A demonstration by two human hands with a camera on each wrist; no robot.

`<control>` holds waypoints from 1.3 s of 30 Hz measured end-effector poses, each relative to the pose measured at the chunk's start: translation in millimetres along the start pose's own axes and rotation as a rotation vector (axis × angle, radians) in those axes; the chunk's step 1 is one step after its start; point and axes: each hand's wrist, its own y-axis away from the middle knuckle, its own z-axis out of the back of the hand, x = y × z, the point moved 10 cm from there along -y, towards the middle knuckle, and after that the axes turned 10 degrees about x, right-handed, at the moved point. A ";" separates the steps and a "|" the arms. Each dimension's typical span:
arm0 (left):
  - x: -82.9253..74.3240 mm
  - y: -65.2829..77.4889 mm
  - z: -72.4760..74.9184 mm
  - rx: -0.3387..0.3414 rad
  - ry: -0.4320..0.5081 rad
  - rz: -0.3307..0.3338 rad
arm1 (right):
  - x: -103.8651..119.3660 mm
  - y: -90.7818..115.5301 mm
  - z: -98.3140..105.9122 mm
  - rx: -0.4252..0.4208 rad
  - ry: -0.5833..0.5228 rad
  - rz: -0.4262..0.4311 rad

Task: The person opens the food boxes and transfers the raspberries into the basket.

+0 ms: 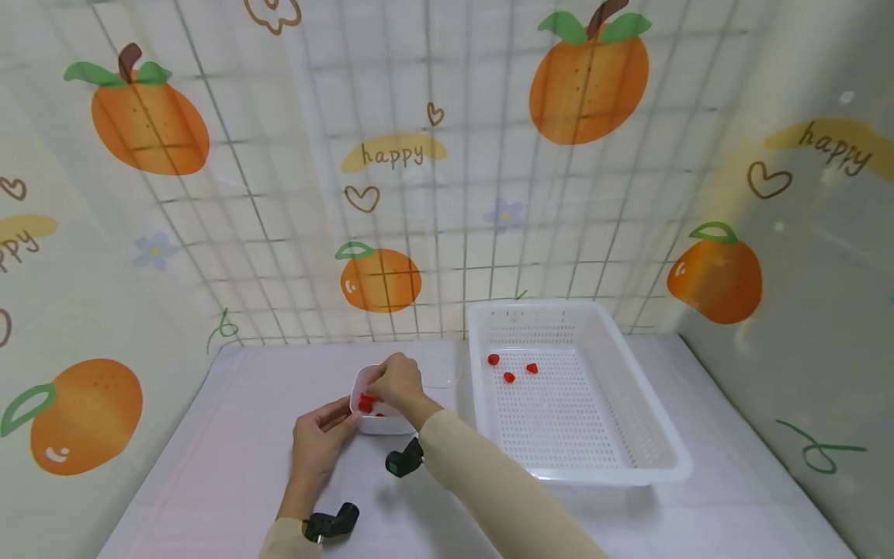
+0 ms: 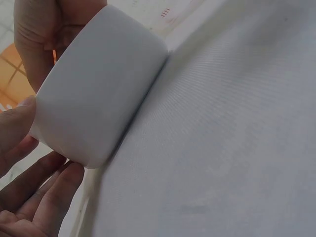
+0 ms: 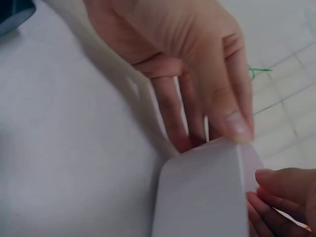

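A small white box stands on the table with several small red pieces inside. My left hand grips its left side, the thumb at the rim and the fingers against the outer wall, as the left wrist view shows for the box. From above, my right hand reaches into the box with its fingers bent down among the red pieces. In the right wrist view the right hand is partly behind the box wall, so whatever lies between its fingertips is hidden.
To the right stands a large white perforated basket. Three red pieces lie on its floor near the left side. A flat pale sheet or lid lies behind the right hand. A curtain printed with oranges hangs behind the table.
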 end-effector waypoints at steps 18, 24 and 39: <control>-1.3 0.6 1.8 -0.017 -0.011 -0.005 | -3.8 -4.8 -17.8 0.018 0.277 -0.075; -1.3 0.4 1.1 -0.022 -0.002 -0.007 | -3.0 -5.9 -19.5 -0.014 0.327 -0.087; 5.3 -1.1 1.6 -0.011 0.021 -0.011 | -3.8 -14.6 -25.8 -0.068 0.410 -0.101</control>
